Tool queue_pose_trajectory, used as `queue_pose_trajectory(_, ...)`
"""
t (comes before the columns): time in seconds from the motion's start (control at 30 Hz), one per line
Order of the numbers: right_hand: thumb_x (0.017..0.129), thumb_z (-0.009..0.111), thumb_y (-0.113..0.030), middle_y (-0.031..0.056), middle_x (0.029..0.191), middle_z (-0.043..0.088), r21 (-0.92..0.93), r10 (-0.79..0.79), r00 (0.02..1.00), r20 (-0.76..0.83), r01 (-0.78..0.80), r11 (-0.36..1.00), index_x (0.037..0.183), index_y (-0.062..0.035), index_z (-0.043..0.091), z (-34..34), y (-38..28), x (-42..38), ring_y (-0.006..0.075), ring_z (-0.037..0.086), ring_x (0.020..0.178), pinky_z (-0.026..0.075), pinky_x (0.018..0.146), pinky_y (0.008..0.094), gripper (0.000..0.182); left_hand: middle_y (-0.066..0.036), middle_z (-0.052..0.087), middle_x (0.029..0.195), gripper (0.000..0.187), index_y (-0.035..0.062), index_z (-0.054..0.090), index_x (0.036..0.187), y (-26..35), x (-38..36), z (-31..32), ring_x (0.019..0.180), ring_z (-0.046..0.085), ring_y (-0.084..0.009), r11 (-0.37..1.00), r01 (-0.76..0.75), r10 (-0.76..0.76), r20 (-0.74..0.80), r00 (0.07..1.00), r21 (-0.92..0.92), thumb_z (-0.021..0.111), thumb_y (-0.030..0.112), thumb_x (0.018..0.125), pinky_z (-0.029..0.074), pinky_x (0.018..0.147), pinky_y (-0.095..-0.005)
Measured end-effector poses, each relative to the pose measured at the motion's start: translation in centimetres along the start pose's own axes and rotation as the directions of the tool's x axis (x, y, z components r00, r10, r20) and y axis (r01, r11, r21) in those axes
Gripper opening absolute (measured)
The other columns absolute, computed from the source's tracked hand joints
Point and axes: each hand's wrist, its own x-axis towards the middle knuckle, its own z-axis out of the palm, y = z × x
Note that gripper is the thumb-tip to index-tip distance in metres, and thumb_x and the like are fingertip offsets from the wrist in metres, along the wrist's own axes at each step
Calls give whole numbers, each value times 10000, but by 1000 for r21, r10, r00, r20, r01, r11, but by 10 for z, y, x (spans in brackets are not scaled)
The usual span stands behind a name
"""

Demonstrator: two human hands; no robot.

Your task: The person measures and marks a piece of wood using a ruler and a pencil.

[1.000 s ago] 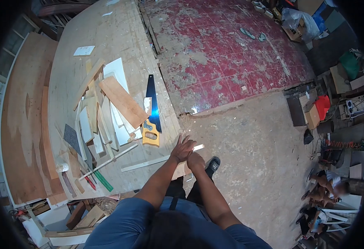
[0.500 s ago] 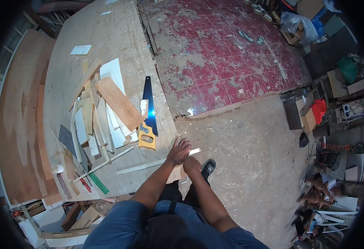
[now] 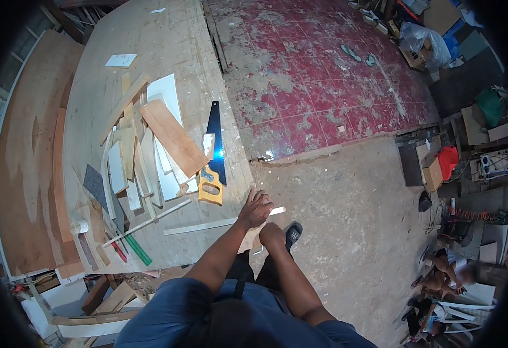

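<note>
A narrow pale wood strip point(image 3: 202, 226) lies across the front corner of the wooden worktable point(image 3: 178, 55). My left hand point(image 3: 255, 210) presses down on the strip near its right end, fingers spread. Just below it, my right hand point(image 3: 272, 236) is closed in a fist at the table's edge; whatever it grips is hidden. A small light piece shows under that fist, too small to name. A handsaw point(image 3: 211, 187) with a yellow handle lies flat beyond my left hand, its dark blade partly under a small wood offcut point(image 3: 208, 146).
Several boards and strips, including a brown board point(image 3: 173, 138), are heaped left of the saw. A green tool point(image 3: 138, 249) lies near the front edge. Large panels point(image 3: 31, 156) stand at far left. People point(image 3: 448, 272) sit at lower right beside white frames.
The whole view has shifted slightly, with the table appearing farther right and up. Both hands keep nearly the same places at the strip; the left stays spread, the right stays closed.
</note>
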Motion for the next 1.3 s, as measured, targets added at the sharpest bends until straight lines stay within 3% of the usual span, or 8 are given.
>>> queue_pose_trajectory(0.17,879,496,-160,257,1127,639,104,27,995,-96,-17,994,1103,60,620,7,20,-3,385,621,1085,520,887,432,338,-95,537,1113,168,141,623,949,5,-1,-4,1291,378,-297,998,-26,19,-111,994,-59,512,249,882,103,1140,-601)
queue_pose_trajectory(0.47,881,481,-153,255,1170,621,-15,-64,980,186,67,998,1092,55,632,-16,6,-21,389,617,1086,514,898,428,332,-85,495,1133,160,151,627,957,7,-1,-7,1302,359,-294,999,6,-10,-92,996,-42,508,244,901,76,1139,-596)
queue_pose_trajectory(0.57,880,476,-153,248,1170,622,102,40,996,-74,-32,994,1119,27,626,18,18,-2,393,614,1088,510,899,445,335,-88,504,1140,153,139,628,932,11,0,-12,1283,376,-276,999,9,-14,-100,995,-43,521,237,884,90,1139,-608)
queue_pose_trajectory(0.77,851,502,-154,269,1110,634,84,29,999,25,-31,996,1008,32,665,-8,22,-30,403,620,1053,500,893,456,293,-74,516,1125,149,146,631,942,6,-2,-1,1289,373,-279,999,-2,-3,-121,993,-47,524,231,882,78,1139,-606)
queue_pose_trajectory(0.9,836,523,-158,273,1096,635,141,5,1000,-31,-1,990,969,29,687,23,33,17,396,627,1038,507,882,448,282,-58,517,1119,122,161,628,944,7,-1,-2,1295,375,-277,999,10,-16,-118,993,-45,546,209,869,71,1140,-606)
queue_pose_trajectory(0.97,835,516,-151,277,1073,638,-98,-182,975,127,194,976,941,28,696,51,54,55,400,635,1010,514,864,443,275,-60,519,1118,134,158,624,967,5,-2,7,1290,377,-267,1000,16,-18,-105,994,-16,549,200,864,74,1141,-605)
queue_pose_trajectory(1.07,841,510,-158,270,1066,643,-97,-210,978,-4,209,973,903,19,705,39,67,23,412,635,999,517,859,446,270,-56,522,1118,164,160,616,1009,8,-2,1,1285,379,-251,999,30,-28,-81,996,19,560,172,855,79,1147,-598)
queue_pose_trajectory(1.3,886,515,-292,286,1080,633,66,137,990,-16,-135,989,1048,59,636,3,106,-46,418,605,1061,492,906,477,406,-55,545,1091,161,132,595,1024,11,0,-7,1227,433,-248,999,26,-32,-126,992,-43,539,191,885,95,1142,-599)
